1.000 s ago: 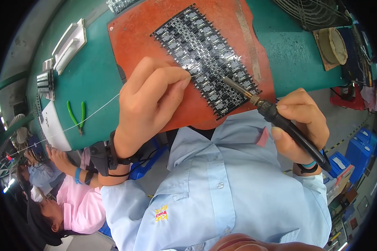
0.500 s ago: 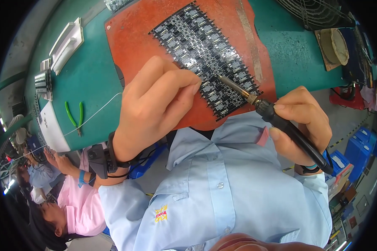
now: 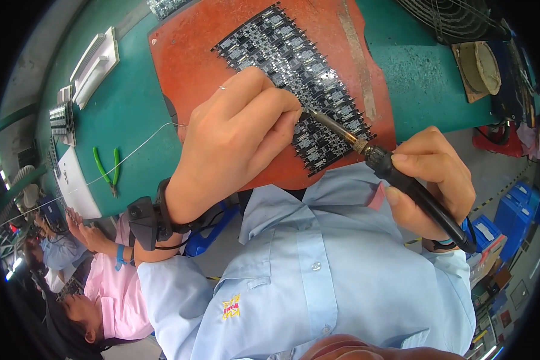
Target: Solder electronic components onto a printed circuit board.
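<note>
A dark panel of joined circuit boards [image 3: 264,51], dense with small silvery parts, lies on an orange-red mat [image 3: 189,51]. My right hand [image 3: 438,180] grips a black soldering iron [image 3: 423,201] by its handle. The iron's metal tip reaches left over the lower middle of the panel. Close by that tip, my left hand [image 3: 234,129] is closed in a pinch on thin solder wire [image 3: 173,123]. This wire trails in from the far left and passes behind the hand. The fingers cover part of the panel, and the exact contact at the tip is too small to make out.
Green-handled cutters [image 3: 116,163] lie on the green table [image 3: 135,90], under the wire. White fixtures [image 3: 95,67] stand at the left. A fan [image 3: 456,18] and a round holder [image 3: 480,67] are at the upper right. Another person in pink [image 3: 117,300] works at the lower left.
My left hand has shifted slightly right and up, bringing its fingertips closer to the iron's tip. The wire has moved with it. The iron has stayed nearly in place, its tip slightly left.
</note>
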`<control>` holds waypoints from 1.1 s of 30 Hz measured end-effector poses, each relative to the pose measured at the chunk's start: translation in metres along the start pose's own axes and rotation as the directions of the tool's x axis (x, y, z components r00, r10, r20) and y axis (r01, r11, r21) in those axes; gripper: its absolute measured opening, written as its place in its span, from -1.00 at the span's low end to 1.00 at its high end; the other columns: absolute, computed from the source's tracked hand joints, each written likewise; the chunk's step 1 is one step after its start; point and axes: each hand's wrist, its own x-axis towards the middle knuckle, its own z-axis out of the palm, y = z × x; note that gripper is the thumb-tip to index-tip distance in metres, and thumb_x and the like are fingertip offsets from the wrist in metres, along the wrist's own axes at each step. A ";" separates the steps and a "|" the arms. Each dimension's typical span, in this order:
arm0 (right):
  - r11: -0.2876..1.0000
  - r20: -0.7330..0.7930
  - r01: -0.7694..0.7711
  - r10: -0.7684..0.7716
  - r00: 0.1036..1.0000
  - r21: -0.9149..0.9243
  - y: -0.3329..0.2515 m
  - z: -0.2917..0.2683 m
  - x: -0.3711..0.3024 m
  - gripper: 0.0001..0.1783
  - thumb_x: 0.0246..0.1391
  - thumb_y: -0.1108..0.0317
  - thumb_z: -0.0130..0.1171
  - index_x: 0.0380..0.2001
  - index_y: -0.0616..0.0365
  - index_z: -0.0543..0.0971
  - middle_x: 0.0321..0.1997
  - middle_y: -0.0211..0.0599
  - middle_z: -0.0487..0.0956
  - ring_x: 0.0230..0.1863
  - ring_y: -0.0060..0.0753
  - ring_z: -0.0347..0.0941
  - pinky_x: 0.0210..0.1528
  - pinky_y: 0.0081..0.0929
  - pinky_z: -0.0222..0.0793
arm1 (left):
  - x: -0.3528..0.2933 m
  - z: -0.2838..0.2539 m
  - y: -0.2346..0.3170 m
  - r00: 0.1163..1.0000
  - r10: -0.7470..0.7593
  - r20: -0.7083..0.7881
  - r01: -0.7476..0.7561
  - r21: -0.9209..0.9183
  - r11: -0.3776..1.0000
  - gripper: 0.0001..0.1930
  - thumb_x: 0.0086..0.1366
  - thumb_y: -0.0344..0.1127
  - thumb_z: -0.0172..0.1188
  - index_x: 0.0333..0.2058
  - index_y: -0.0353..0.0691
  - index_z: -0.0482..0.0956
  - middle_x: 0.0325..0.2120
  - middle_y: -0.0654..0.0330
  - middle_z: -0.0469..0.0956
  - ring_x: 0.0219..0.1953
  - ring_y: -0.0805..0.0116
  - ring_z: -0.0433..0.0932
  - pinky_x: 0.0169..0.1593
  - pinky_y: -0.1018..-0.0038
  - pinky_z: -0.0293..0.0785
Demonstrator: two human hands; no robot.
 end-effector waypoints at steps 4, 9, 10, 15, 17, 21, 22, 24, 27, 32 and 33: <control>1.000 -0.010 0.019 -0.019 1.000 -0.002 -0.001 0.001 0.000 -0.59 -0.32 0.63 0.33 -0.24 0.34 0.58 -0.36 -0.06 0.59 -0.42 -0.22 0.49 -0.43 -0.42 0.39 | 0.000 0.001 0.001 0.999 -0.045 0.018 0.045 0.002 0.999 -0.84 0.04 -0.54 0.32 -0.39 -0.22 0.56 -0.51 0.20 0.37 -0.48 0.23 0.48 -0.43 0.34 0.42; 0.999 -0.022 0.034 -0.035 0.999 -0.036 -0.005 0.005 0.003 -0.56 -0.41 0.66 0.32 -0.28 0.34 0.58 -0.38 -0.07 0.57 -0.45 -0.21 0.48 -0.44 -0.42 0.38 | -0.002 -0.002 0.006 0.999 -0.043 -0.002 0.043 0.029 0.999 -0.85 0.04 -0.57 0.31 -0.38 -0.26 0.57 -0.48 0.18 0.43 -0.47 0.25 0.48 -0.44 0.39 0.41; 0.998 -0.031 0.043 -0.044 0.999 -0.044 -0.005 0.006 0.003 -0.56 -0.43 0.67 0.32 -0.29 0.34 0.58 -0.38 -0.07 0.57 -0.45 -0.21 0.48 -0.44 -0.42 0.38 | -0.004 -0.005 0.007 0.999 -0.052 -0.005 0.052 0.044 0.998 -0.85 0.04 -0.60 0.30 -0.37 -0.30 0.58 -0.45 0.18 0.48 -0.46 0.28 0.49 -0.43 0.43 0.41; 0.998 -0.041 0.046 -0.047 0.998 -0.036 -0.005 0.006 0.004 -0.55 -0.50 0.68 0.31 -0.32 0.34 0.57 -0.40 -0.07 0.56 -0.47 -0.20 0.47 -0.45 -0.42 0.37 | -0.010 -0.010 -0.001 0.965 0.253 0.061 -0.259 0.123 0.958 -0.81 -0.05 -0.60 0.31 -0.40 -0.28 0.58 -0.28 0.16 0.64 -0.38 0.25 0.53 -0.32 0.40 0.43; 0.998 -0.043 0.045 -0.046 0.998 -0.036 -0.005 0.006 0.004 -0.55 -0.50 0.68 0.31 -0.32 0.34 0.57 -0.40 -0.07 0.56 -0.48 -0.20 0.47 -0.45 -0.41 0.37 | -0.013 -0.008 -0.003 0.959 0.274 0.067 -0.280 0.130 0.951 -0.80 -0.08 -0.59 0.32 -0.41 -0.26 0.57 -0.24 0.16 0.66 -0.36 0.24 0.53 -0.29 0.38 0.43; 0.998 -0.040 0.047 -0.048 0.998 -0.034 -0.005 0.005 0.003 -0.55 -0.48 0.67 0.31 -0.32 0.34 0.58 -0.40 -0.07 0.56 -0.48 -0.20 0.46 -0.46 -0.41 0.36 | -0.016 -0.006 -0.005 0.944 0.319 0.080 -0.328 0.160 0.931 -0.77 -0.14 -0.56 0.33 -0.43 -0.22 0.56 -0.17 0.16 0.68 -0.32 0.22 0.53 -0.24 0.35 0.43; 0.998 -0.037 0.048 -0.049 0.998 -0.035 -0.005 0.005 0.003 -0.56 -0.47 0.66 0.32 -0.32 0.34 0.58 -0.40 -0.07 0.56 -0.49 -0.21 0.46 -0.46 -0.41 0.36 | -0.016 -0.006 -0.006 0.942 0.327 0.081 -0.336 0.172 0.926 -0.77 -0.15 -0.56 0.33 -0.44 -0.22 0.56 -0.16 0.17 0.69 -0.32 0.22 0.53 -0.24 0.36 0.42; 0.998 -0.035 0.049 -0.050 0.998 -0.038 -0.004 0.003 0.003 -0.57 -0.46 0.66 0.32 -0.32 0.34 0.58 -0.40 -0.07 0.56 -0.49 -0.21 0.46 -0.46 -0.42 0.36 | -0.015 -0.005 -0.005 0.938 0.337 0.083 -0.347 0.184 0.920 -0.77 -0.16 -0.55 0.33 -0.44 -0.22 0.55 -0.16 0.18 0.69 -0.32 0.23 0.53 -0.24 0.36 0.42; 0.995 -0.076 0.100 -0.101 0.992 -0.007 0.001 0.000 -0.001 -0.62 -0.33 0.60 0.35 -0.30 0.36 0.56 -0.39 -0.06 0.57 -0.49 -0.26 0.46 -0.47 -0.45 0.34 | -0.013 -0.005 -0.003 0.938 0.334 0.093 -0.346 0.197 0.917 -0.77 -0.15 -0.55 0.33 -0.44 -0.21 0.55 -0.17 0.19 0.69 -0.32 0.23 0.54 -0.24 0.37 0.42; 0.989 -0.149 0.144 -0.145 0.978 -0.018 0.003 -0.012 -0.007 -0.65 -0.20 0.53 0.37 -0.26 0.38 0.55 -0.37 -0.03 0.58 -0.47 -0.32 0.47 -0.48 -0.49 0.34 | -0.013 -0.006 -0.002 0.940 0.331 0.083 -0.341 0.187 0.921 -0.76 -0.16 -0.55 0.34 -0.44 -0.22 0.55 -0.17 0.19 0.69 -0.32 0.23 0.54 -0.24 0.37 0.42; 0.990 -0.145 0.140 -0.141 0.979 -0.015 0.004 -0.011 -0.008 -0.65 -0.18 0.52 0.37 -0.25 0.39 0.54 -0.37 -0.02 0.58 -0.47 -0.33 0.47 -0.48 -0.49 0.34 | -0.014 -0.006 -0.002 0.943 0.324 0.078 -0.333 0.175 0.927 -0.76 -0.15 -0.55 0.35 -0.44 -0.22 0.55 -0.18 0.19 0.69 -0.33 0.22 0.54 -0.24 0.36 0.42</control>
